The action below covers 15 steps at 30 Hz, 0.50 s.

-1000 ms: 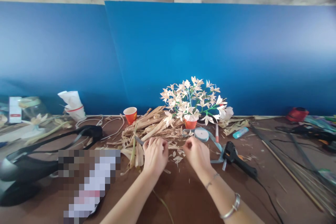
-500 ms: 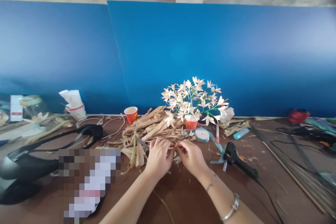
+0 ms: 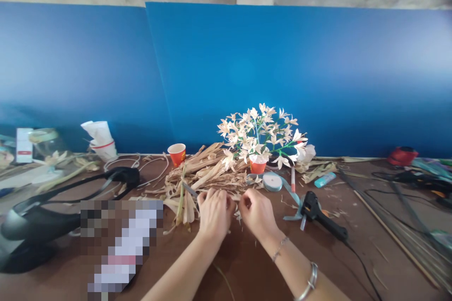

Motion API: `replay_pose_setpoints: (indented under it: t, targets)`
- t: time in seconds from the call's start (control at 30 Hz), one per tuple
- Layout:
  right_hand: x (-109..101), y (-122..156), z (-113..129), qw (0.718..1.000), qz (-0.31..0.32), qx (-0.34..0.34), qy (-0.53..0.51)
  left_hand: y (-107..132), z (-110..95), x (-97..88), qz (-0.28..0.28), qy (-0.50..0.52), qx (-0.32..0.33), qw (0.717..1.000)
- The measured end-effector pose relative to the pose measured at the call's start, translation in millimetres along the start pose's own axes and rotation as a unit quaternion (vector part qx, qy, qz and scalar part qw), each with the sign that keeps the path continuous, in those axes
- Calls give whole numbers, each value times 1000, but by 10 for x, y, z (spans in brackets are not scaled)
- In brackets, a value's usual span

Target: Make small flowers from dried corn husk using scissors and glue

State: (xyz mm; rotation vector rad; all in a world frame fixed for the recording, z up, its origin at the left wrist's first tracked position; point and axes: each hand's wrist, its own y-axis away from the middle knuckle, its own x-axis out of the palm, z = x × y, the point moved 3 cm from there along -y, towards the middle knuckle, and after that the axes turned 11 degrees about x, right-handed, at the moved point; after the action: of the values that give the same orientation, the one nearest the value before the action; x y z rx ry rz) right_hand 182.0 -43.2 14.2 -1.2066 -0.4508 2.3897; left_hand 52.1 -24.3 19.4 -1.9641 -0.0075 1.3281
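Observation:
My left hand (image 3: 214, 212) is closed, fingers curled down and thumb pressed in, low over the table in front of a heap of dry corn husks (image 3: 208, 164). My right hand (image 3: 257, 211) sits just to its right, its thumb and fingers bent together in a pinch. A narrow gap separates the two hands. Whatever either one grips is too small or hidden by the fingers. A grey metal blade (image 3: 189, 190) pokes out of the husks beside my left hand. Behind my right hand stands a bunch of pale husk flowers (image 3: 259, 134) on green stems in a red paper cup (image 3: 258, 167).
A ribbon roll (image 3: 272, 181) and a black glue gun (image 3: 325, 221) with its cord lie to the right, near thin sticks (image 3: 395, 240). Another red cup (image 3: 177, 154) stands behind the husks. At left are a blurred-out phone (image 3: 122, 249) and a black strapped device (image 3: 38, 230).
My hands have drawn slightly apart, the right one turning more closed. Both forearms have shifted a little, and the view has moved slightly.

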Motion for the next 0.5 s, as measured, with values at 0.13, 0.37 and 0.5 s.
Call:
replay_pose_setpoints:
  t: [0.13, 0.37, 0.5]
  targets:
    - [-23, -24, -16, 1000, 3, 9, -18, -19, 62, -23, -18, 29, 0, 999]
    - [0, -7, -1, 999, 30, -28, -24, -29, -20, -25, 4, 79, 65, 995]
    - [-11, -6, 2, 999, 29, -38, -8, -30, -30, -42, 5, 78, 82, 994]
